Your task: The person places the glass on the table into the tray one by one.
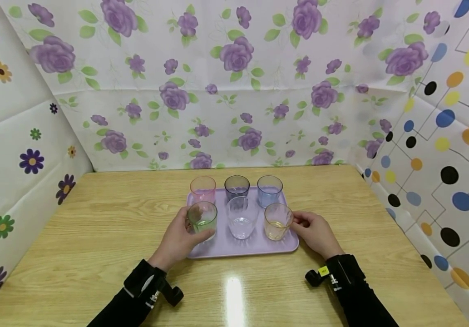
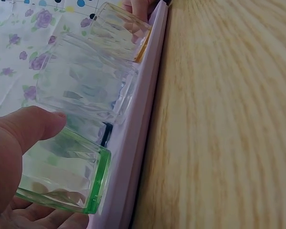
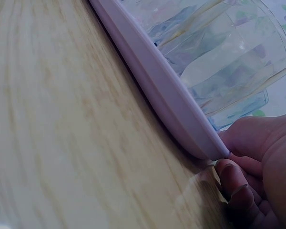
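Six-sided order aside, several tinted glasses stand upright in two rows on a lilac tray. My left hand grips the green glass at the front left, thumb on the near side and fingers around the far side. At the tray's right edge, my right hand pinches the rim between thumb and fingers, beside the amber glass. Between these two glasses is a clear glass. The back row holds a pink glass, a dark grey glass and a blue glass.
The tray lies on a wooden table. A rose-patterned sheet hangs behind the table's far edge. Patterned sheets also stand at the left and right, one with flowers and one with coloured dots.
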Motion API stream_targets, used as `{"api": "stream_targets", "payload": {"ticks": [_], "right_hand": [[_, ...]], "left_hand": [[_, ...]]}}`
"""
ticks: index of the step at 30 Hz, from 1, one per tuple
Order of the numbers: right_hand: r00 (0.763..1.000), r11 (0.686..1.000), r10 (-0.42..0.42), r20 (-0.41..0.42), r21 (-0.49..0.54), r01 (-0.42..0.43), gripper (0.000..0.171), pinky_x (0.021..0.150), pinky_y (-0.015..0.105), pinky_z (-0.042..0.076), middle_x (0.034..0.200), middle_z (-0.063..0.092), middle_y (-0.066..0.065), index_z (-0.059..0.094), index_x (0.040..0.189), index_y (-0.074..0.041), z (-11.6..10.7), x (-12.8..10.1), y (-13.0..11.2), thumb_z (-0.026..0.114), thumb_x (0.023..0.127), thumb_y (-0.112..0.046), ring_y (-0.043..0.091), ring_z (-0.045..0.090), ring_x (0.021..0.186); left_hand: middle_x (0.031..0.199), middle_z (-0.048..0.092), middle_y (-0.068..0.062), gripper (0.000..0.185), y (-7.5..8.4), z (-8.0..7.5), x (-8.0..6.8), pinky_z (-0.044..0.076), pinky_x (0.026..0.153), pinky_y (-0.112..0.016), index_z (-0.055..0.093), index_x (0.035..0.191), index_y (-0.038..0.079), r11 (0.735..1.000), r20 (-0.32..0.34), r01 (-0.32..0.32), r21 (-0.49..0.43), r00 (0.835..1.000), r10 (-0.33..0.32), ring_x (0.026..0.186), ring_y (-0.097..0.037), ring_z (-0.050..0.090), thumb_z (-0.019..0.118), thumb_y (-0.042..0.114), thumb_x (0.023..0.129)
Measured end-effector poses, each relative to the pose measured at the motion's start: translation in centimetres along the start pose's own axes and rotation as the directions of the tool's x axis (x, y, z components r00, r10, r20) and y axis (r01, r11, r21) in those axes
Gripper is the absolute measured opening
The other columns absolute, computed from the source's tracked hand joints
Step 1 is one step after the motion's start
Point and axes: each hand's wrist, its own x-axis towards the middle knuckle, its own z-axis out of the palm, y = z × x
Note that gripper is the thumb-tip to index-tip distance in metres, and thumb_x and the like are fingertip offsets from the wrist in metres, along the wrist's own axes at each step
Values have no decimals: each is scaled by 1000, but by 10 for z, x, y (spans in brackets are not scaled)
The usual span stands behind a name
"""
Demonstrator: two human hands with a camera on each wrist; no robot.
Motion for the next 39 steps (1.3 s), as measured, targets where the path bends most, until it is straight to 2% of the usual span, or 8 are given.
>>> {"api": "stream_targets", "payload": {"ticks": [10, 20, 28, 34, 39], "right_hand": [[1000, 1000, -5, -3, 0, 5, 37, 84, 25, 51, 110, 76, 8, 76, 135, -3, 0, 0, 0, 77, 104, -23, 16, 64, 97], [1000, 1000, 6, 1, -2, -6, 39, 84, 24, 51, 110, 76, 7, 76, 136, -3, 1, 0, 0, 77, 104, -25, 15, 64, 97], [1000, 1000, -3, -1, -14, 3, 40, 84, 24, 51, 109, 77, 7, 76, 136, -3, 2, 0, 2, 77, 104, -26, 15, 65, 97], [1000, 1000, -2, -10, -17, 2, 40, 84, 23, 52, 110, 77, 7, 76, 137, -4, 2, -1, 0, 76, 104, -26, 14, 65, 97], [1000, 1000, 10, -22, 1, -10, 41, 82, 21, 53, 112, 78, 8, 76, 138, -6, 0, -2, 2, 75, 105, -31, 14, 66, 98]], "left_hand": [[154, 59, -26, 85, -3, 2, -2, 47, 123, -57, 42, 159, 0, 1000, 3, -3, 5, 1000, 3, 147, -45, 57, 90, 23, 93], [162, 51, -26, 85, -4, 3, -4, 43, 126, -56, 40, 161, 2, 999, 15, 16, -32, 1000, -15, 153, -46, 50, 89, 20, 94], [165, 48, -27, 88, -7, 3, -5, 42, 126, -57, 38, 163, 2, 1000, 18, 12, -25, 1000, -12, 155, -48, 47, 90, 22, 94], [162, 51, -25, 91, -6, 0, -7, 46, 123, -58, 38, 162, 3, 1000, 31, -10, -26, 999, 11, 154, -46, 48, 91, 25, 92], [170, 43, -22, 99, -1, -3, -5, 36, 131, -56, 32, 167, 4, 999, 40, -34, -15, 999, 35, 159, -42, 42, 92, 30, 91]]}}
